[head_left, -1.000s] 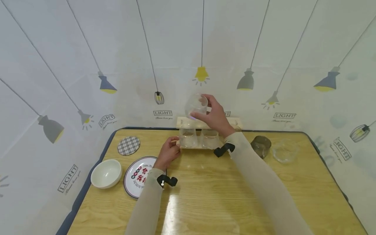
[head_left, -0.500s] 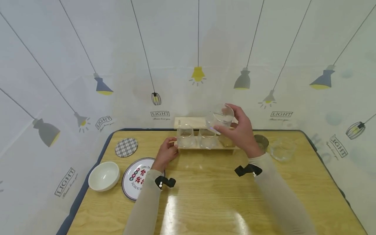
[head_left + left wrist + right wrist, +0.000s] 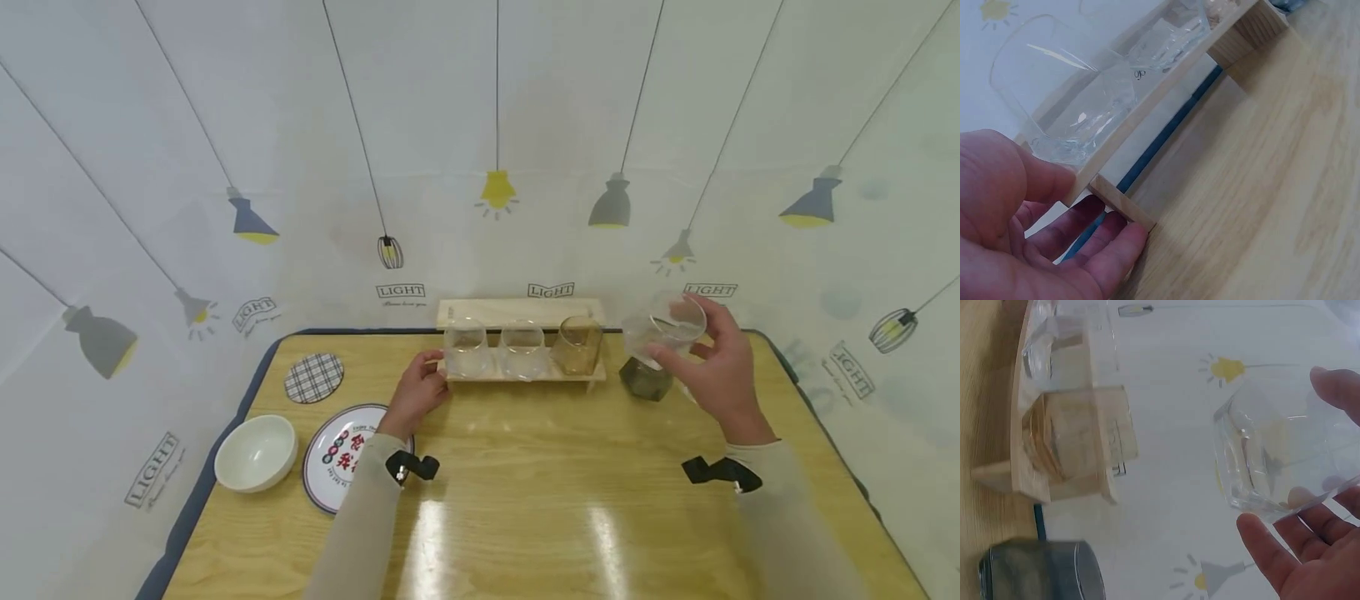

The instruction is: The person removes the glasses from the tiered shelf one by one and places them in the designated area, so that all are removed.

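My left hand grips the left end of a low wooden rack; in the left wrist view its thumb lies on the shelf and its fingers curl at the rack's foot. Two clear glasses and an amber glass stand in a row on the rack. My right hand holds another clear glass, tilted and raised above the table, with the thumb on one side and fingers on the other. In the head view it overlaps a grey faceted glass right of the rack.
On the left of the wooden table are a checked round coaster, a white bowl and a printed plate, partly covered by my left forearm. A lamp-patterned wall sheet rises right behind the rack.
My right hand has carried the clear glass rightward from over the rack to over the grey glass, uncovering the amber glass. The left hand has stayed on the rack's end.
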Motion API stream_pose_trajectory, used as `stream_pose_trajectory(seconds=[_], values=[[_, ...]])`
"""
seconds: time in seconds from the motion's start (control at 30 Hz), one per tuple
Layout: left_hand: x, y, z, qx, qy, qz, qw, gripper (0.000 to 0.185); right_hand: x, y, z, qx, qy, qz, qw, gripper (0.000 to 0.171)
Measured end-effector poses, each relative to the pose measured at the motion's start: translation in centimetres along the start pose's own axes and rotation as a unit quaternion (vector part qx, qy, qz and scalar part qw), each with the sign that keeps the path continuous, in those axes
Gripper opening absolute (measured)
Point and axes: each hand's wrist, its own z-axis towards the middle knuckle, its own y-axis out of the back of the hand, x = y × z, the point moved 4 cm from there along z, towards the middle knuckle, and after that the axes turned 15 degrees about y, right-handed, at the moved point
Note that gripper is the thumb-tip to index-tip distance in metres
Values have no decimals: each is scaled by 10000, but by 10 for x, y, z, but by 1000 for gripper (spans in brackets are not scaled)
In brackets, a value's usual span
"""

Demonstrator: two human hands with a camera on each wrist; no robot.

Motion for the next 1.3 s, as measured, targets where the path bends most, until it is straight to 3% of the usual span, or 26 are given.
stream_pose_trajectory(seconds=[0.53,0.83,0.97,1.17,1.3], values=[[2,5,1,25,-109,-114,9999,35,-91,92,-5,-323,-1038,-1144,9875,74],[3,3,5,158,-74,-144,9997,35,-148,133,-30,-854,-2114,-1748,9578,75],[3,3,6,207,-109,-170,9996,36,-163,142,-41,-606,-2613,-1853,9453,82],[3,5,5,166,-53,-167,9997,36,-179,147,-60,90,-2882,-2087,9345,94],[4,4,5,150,-78,-179,9997,35,-183,149,-75,294,-3063,-2098,9281,97]])
